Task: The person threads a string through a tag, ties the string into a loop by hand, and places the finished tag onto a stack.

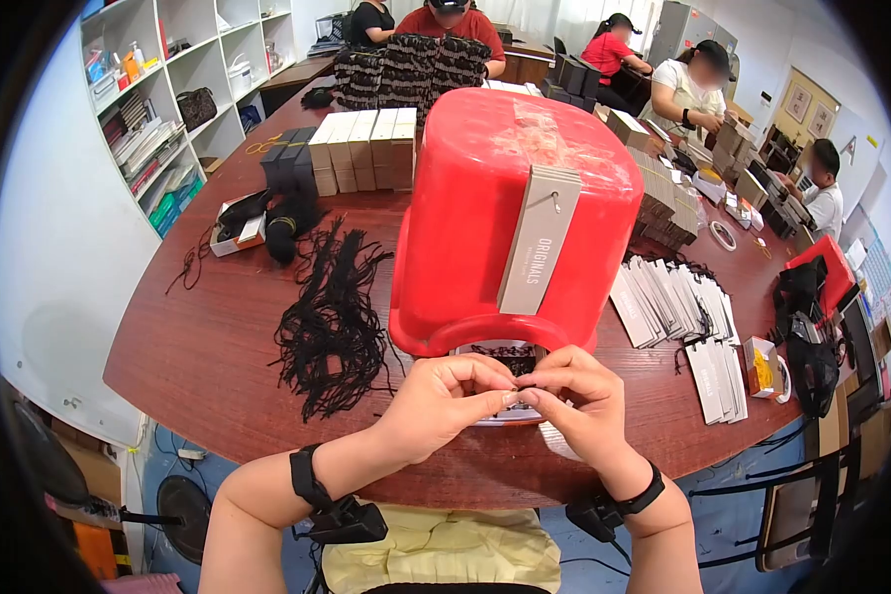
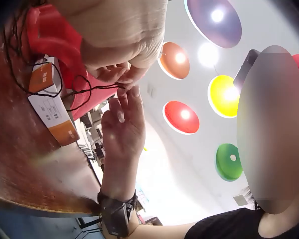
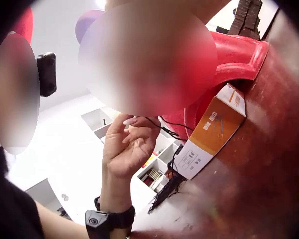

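Both hands meet at the table's front, close before the upturned red tub (image 1: 445, 228). My left hand (image 1: 431, 401) pinches a thin black cord (image 2: 97, 87) between thumb and fingertips. Right beside it, my right hand (image 1: 586, 401) pinches the same cord, fingertips almost together. Loose loops of the cord hang below the fingers in the left wrist view. Under the hands stands an open white and orange box (image 3: 209, 132) with dark cords inside. A grey tag marked ORIGINALS (image 1: 540, 243) is fixed to the tub's side. Blurring hides most of the right hand in the right wrist view.
A heap of black cords (image 1: 337, 322) lies left of the tub. Corded grey tags (image 1: 678, 307) are spread on the right, near a small box with yellow contents (image 1: 762, 366). White boxes (image 1: 361, 148) stand behind. Several people sit around the table (image 1: 198, 366).
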Demonstrator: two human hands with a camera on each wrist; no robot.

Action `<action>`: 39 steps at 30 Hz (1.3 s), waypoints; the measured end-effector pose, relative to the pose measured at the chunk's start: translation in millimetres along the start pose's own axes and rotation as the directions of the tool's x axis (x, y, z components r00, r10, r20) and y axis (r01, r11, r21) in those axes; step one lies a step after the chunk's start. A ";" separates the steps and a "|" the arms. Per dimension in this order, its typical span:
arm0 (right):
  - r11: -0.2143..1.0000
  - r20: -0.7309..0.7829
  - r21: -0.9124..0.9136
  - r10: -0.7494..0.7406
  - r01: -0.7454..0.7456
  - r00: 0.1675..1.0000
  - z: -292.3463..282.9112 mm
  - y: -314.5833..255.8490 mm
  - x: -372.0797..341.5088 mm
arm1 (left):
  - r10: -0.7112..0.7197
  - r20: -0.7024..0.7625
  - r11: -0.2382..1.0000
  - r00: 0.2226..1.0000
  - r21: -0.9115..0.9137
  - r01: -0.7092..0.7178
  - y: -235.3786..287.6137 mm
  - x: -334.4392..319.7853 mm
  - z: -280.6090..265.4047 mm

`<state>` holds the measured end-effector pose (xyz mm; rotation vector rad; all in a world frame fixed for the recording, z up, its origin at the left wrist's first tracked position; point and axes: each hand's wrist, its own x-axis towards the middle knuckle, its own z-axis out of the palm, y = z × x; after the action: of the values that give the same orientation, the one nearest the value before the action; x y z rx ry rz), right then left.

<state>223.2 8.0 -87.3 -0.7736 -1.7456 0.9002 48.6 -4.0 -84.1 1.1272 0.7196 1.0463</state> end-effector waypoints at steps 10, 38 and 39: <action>0.997 0.016 0.038 0.073 -0.074 0.997 -0.1 -5.7 -1.0 | 0.037 -0.011 0.999 0.999 0.001 -0.037 -5.7 0.4 0.6; 0.925 -0.071 -0.359 -0.160 0.124 0.985 3.9 6.9 -1.0 | 0.539 0.107 0.391 0.835 0.846 -0.361 3.7 -5.3 9.7; 0.977 -0.035 -0.194 -0.099 0.090 0.994 3.1 8.6 -1.3 | 0.352 0.051 0.612 0.935 0.743 -0.271 9.0 -5.2 8.0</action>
<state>221.5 10.6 -95.9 -0.8214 -1.8321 0.6521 51.1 -11.0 -73.3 1.9863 1.1141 1.1330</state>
